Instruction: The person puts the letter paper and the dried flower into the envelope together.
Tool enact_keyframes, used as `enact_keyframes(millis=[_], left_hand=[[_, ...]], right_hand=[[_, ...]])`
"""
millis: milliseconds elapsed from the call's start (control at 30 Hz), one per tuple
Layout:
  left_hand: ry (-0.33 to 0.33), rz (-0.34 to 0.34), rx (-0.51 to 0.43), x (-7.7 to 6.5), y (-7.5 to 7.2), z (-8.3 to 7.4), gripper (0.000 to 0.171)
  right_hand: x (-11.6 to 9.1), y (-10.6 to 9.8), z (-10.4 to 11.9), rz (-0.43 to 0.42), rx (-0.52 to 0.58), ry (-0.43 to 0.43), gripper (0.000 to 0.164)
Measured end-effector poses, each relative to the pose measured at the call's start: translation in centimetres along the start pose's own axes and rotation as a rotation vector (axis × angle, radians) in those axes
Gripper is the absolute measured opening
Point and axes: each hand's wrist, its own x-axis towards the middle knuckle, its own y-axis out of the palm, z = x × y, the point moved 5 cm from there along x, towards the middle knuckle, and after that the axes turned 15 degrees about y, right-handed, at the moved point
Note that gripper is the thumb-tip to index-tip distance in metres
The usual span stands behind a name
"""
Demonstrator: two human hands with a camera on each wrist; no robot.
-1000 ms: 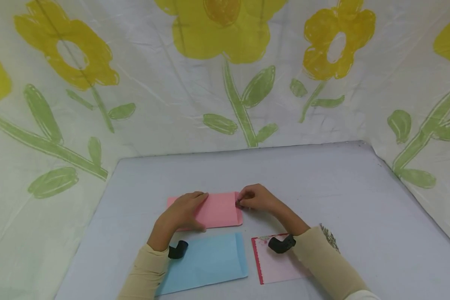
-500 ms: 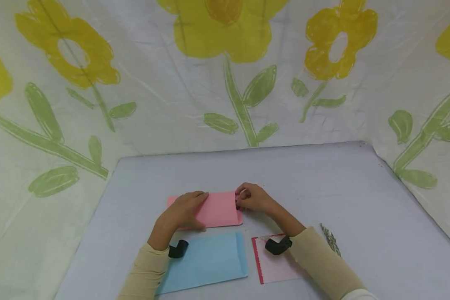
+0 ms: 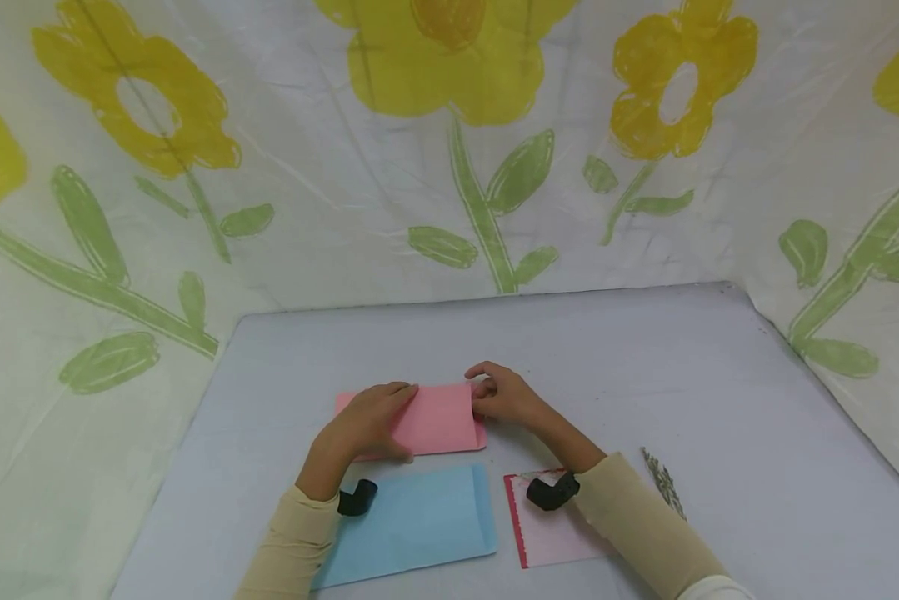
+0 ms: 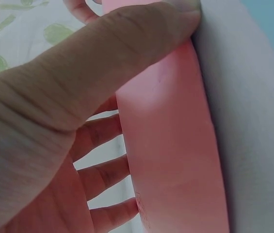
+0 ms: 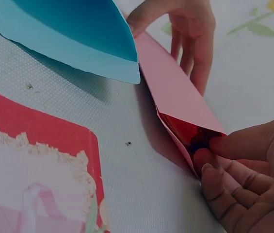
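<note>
A pink envelope (image 3: 437,417) lies on the table with its open end to the right. My left hand (image 3: 370,417) grips it across its width, thumb on the near edge and fingers along the far edge, as the left wrist view also shows. My right hand (image 3: 505,396) is at the open end. In the right wrist view its thumb and a finger reach into the mouth and pinch a small dark thing (image 5: 201,143), mostly hidden in the red shade inside; its kind cannot be made out.
A blue envelope (image 3: 419,525) lies nearer me. To its right is a pink sheet of paper with a red border (image 3: 546,537), partly under my right forearm. A dried sprig (image 3: 662,482) lies farther right. A flower-printed cloth (image 3: 329,208) hangs behind the table.
The right fingers have moved slightly left, into the envelope's mouth, and the dark thing has gone out of sight in the head view. One right finger has lifted. My left hand stays put.
</note>
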Motion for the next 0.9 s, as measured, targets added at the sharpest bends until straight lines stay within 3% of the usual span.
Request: enact_keyframes(millis=[167, 633, 767, 900], left_hand=[[0.016, -0.003, 0.013, 0.0, -0.2, -0.2, 0.094], [0.018, -0.005, 0.001, 0.0, -0.3, -0.4, 0.093], [0.027, -0.002, 0.004, 0.0, -0.2, -0.4, 0.092], [0.054, -0.002, 0.01, -0.4, -0.3, -0.5, 0.091]], right_hand=[[-0.2, 0.0, 0.4, -0.001, 0.002, -0.041, 0.037], [-0.6, 0.1, 0.3, 0.045, 0.021, -0.042, 0.032], [-1.8, -1.1, -0.5, 0.04, 0.021, -0.021, 0.03], [-4.3, -3.6, -1.1, -0.039, -0.093, -0.095, 0.026]])
